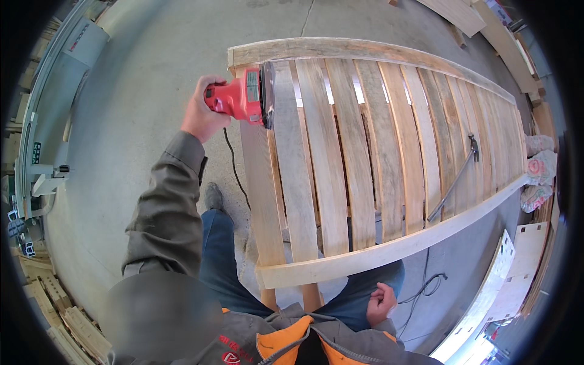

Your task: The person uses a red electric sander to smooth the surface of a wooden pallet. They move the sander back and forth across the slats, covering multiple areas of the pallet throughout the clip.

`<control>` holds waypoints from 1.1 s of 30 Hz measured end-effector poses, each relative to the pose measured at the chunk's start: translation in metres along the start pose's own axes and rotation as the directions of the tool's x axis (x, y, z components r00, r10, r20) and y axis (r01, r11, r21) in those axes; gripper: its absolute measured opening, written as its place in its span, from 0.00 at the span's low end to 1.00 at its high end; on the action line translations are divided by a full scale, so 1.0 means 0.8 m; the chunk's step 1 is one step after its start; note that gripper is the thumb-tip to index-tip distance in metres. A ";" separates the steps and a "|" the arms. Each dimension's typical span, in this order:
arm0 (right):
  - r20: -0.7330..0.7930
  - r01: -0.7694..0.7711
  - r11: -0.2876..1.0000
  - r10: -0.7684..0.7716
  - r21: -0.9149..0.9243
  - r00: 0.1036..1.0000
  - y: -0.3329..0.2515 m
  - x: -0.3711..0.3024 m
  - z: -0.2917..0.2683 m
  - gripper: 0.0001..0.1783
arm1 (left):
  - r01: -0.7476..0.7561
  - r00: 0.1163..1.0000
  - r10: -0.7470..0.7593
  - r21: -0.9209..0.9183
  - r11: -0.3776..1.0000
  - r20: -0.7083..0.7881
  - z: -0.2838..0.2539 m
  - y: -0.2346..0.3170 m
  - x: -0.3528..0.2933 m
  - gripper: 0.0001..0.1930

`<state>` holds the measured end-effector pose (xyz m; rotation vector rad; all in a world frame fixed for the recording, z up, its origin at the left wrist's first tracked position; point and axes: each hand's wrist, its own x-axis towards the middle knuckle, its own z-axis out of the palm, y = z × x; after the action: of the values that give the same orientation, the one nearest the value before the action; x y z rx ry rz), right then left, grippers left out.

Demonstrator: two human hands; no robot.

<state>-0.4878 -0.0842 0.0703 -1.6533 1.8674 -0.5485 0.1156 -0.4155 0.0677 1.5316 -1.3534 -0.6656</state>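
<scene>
My left hand (205, 111) is wrapped around the body of a red power sander (243, 100). The sander is turned on its side, its dark flat pad facing right, over the left end of a slatted wooden frame (267, 274). Whether the pad touches the wood I cannot tell. My right hand (382, 302) is low by my right thigh, below the frame's near rail, its fingers loosely curled with nothing seen in them. A claw hammer (453, 182) lies across the slats toward the right.
A dark cord (234, 164) hangs beside the frame's left end. Another cable (429, 286) lies coiled on the floor at the right. Wood pieces (61, 304) are stacked at the lower left, below a long machine (55, 115). Cut panels (517, 267) lean at the right.
</scene>
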 end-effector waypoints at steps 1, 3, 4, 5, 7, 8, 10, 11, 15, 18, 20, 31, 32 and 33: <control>-0.004 0.007 1.000 -0.007 0.002 1.000 0.002 -0.002 0.000 0.22 | -0.009 1.000 0.009 -0.004 1.000 -0.016 0.004 0.002 -0.011 0.38; -0.014 0.025 1.000 -0.025 0.011 1.000 0.006 -0.003 0.001 0.22 | -0.028 0.999 0.028 -0.001 1.000 -0.029 0.009 0.005 -0.030 0.38; -0.019 0.038 0.999 -0.038 0.008 0.999 0.006 -0.003 0.001 0.22 | -0.038 0.999 0.038 0.001 0.999 -0.035 0.010 0.006 -0.040 0.38; -0.024 0.052 0.999 -0.052 0.006 0.998 0.005 -0.002 0.001 0.22 | -0.013 0.999 0.013 -0.006 1.000 -0.030 0.011 0.011 -0.049 0.38; -0.030 0.068 0.998 -0.068 0.011 0.997 0.007 -0.002 0.002 0.22 | 0.022 0.999 -0.023 -0.029 0.999 -0.025 0.014 0.022 -0.065 0.37; -0.032 0.070 0.997 -0.069 0.017 0.997 0.009 -0.003 0.002 0.22 | 0.040 0.999 -0.041 -0.042 0.998 -0.022 0.016 0.028 -0.073 0.37; -0.037 0.072 0.997 -0.071 0.029 0.997 0.014 -0.005 0.004 0.22 | 0.026 0.999 -0.027 -0.038 0.999 -0.029 0.020 0.033 -0.087 0.37; -0.037 0.072 0.997 -0.071 0.035 0.997 0.015 -0.006 0.004 0.22 | 0.016 0.999 -0.017 -0.033 0.999 -0.034 0.021 0.034 -0.096 0.37; -0.040 0.101 0.994 -0.100 0.032 0.994 0.022 -0.007 0.005 0.22 | -0.011 0.999 0.010 -0.018 1.000 -0.038 0.026 0.037 -0.129 0.37; -0.025 0.088 0.996 -0.087 0.027 0.996 0.019 -0.010 0.000 0.22 | 0.042 0.998 -0.043 -0.023 0.999 -0.036 0.029 0.049 -0.157 0.37; -0.030 0.089 0.995 -0.088 0.038 0.996 0.019 -0.011 0.000 0.22 | 0.029 0.999 -0.032 -0.080 0.996 -0.037 0.034 0.047 -0.174 0.37; -0.064 0.140 0.988 -0.136 0.062 0.989 0.024 -0.015 -0.001 0.20 | 0.034 0.999 -0.035 -0.124 0.992 -0.009 0.045 0.066 -0.263 0.37; -0.069 0.144 0.988 -0.140 0.058 0.988 0.026 -0.016 0.000 0.20 | 0.018 1.000 -0.018 -0.131 0.991 -0.002 0.047 0.066 -0.273 0.37; -0.074 0.149 0.987 -0.145 0.054 0.987 0.027 -0.018 -0.001 0.20 | 0.013 1.000 -0.014 -0.132 0.991 -0.008 0.050 0.065 -0.281 0.37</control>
<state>-0.5036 -0.0666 0.0588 -1.7623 1.7694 -0.7244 0.0045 -0.2094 0.0567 1.4374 -1.2678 -0.7412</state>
